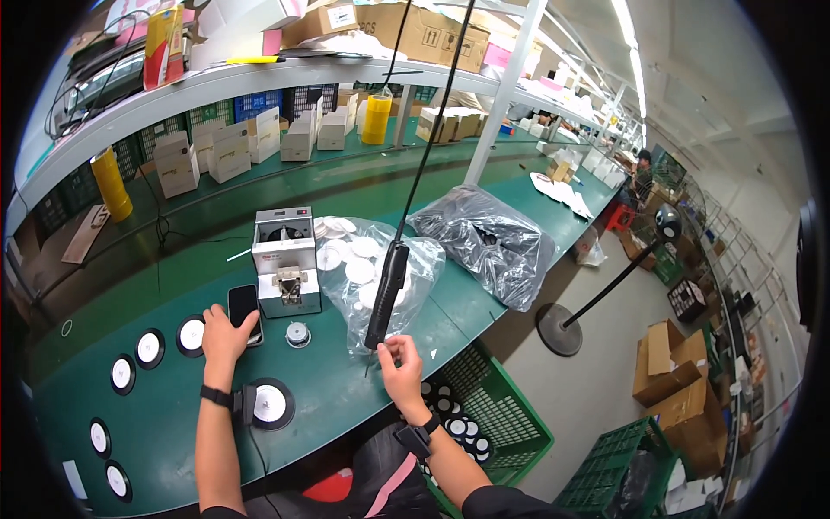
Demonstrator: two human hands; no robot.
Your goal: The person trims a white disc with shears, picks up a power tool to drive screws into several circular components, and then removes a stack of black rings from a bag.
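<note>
The left hand (pixel 226 337) is over the green worktop (pixel 333 398), thumb spread wide from the fingers, between a dark phone (pixel 243 303) and a black-rimmed white disc (pixel 189 336). The right hand's (pixel 400 368) fingers are drawn narrow at the lower end of a tilted, hanging black screwdriver (pixel 389 290); whether they grip it cannot be told. A clear bag (pixel 425 259) lies behind it.
</note>
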